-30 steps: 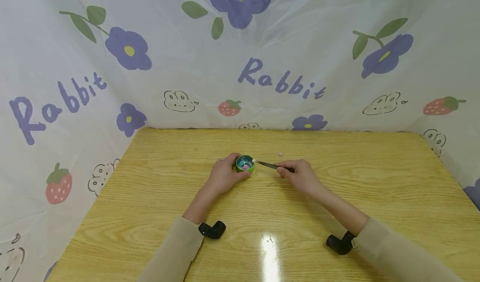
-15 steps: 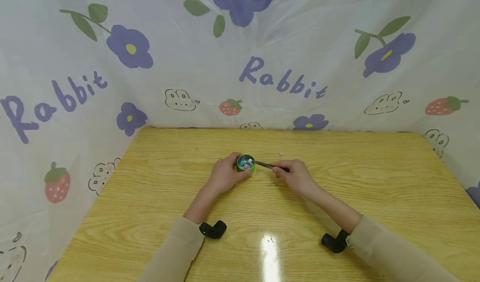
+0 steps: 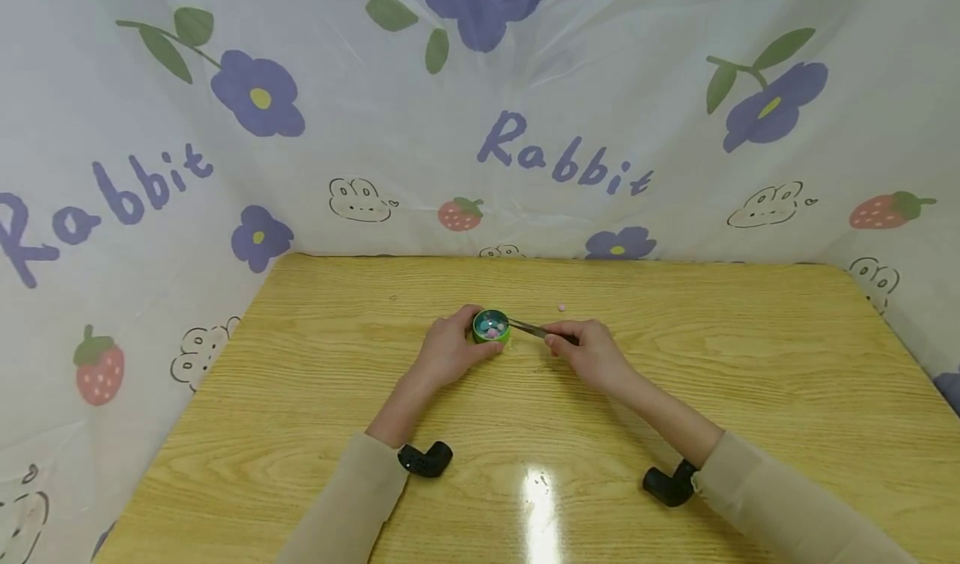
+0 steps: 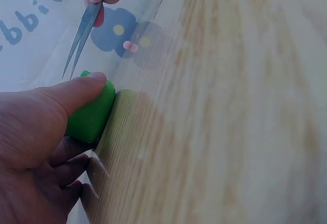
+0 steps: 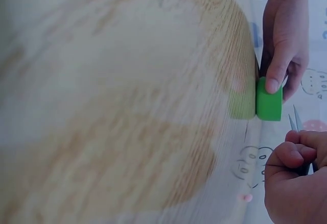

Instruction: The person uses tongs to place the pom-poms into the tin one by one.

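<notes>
A small round green container with a blue inside stands upright on the table. My left hand grips it from the left, its thumb lying along the near side. Pink, white and bluish small pieces show inside the container. My right hand pinches dark metal tweezers, their tips at the container's right rim. In the left wrist view the tweezer tips stand apart with nothing visible between them. A pink bead lies on the table behind the tweezers.
The wood-grain table reflects a bright light patch near its front. Behind it hangs a white cloth printed with flowers, rabbits and strawberries. Black wrist devices sit on both forearms.
The tweezers first held a white bead at the rim, then moved left a little over the container. Now the bead is loose inside and the tips have parted. The left hand stays put.
</notes>
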A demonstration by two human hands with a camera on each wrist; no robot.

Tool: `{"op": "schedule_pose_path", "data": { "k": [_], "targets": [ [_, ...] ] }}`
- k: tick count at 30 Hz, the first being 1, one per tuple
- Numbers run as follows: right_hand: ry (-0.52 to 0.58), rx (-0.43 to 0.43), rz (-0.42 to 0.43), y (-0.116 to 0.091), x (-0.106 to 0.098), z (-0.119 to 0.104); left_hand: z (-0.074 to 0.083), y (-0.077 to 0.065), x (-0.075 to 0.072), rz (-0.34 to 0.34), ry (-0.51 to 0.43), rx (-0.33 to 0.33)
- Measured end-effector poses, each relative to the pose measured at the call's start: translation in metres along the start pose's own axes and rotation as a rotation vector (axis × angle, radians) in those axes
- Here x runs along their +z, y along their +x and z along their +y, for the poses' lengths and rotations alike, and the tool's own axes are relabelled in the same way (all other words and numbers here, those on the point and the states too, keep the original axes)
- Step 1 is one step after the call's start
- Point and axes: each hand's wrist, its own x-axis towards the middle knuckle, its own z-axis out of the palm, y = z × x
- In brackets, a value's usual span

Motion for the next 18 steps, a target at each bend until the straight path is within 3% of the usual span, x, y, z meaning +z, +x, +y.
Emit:
{"op": "schedule_pose_path", "data": {
  "k": [18],
  "targets": [
    [0.014, 0.018, 0.026, 0.0013, -0.0070, 0.0037, -0.0020, 0.0013, 0.0002, -0.004, 0.006, 0.002]
  ]
}}
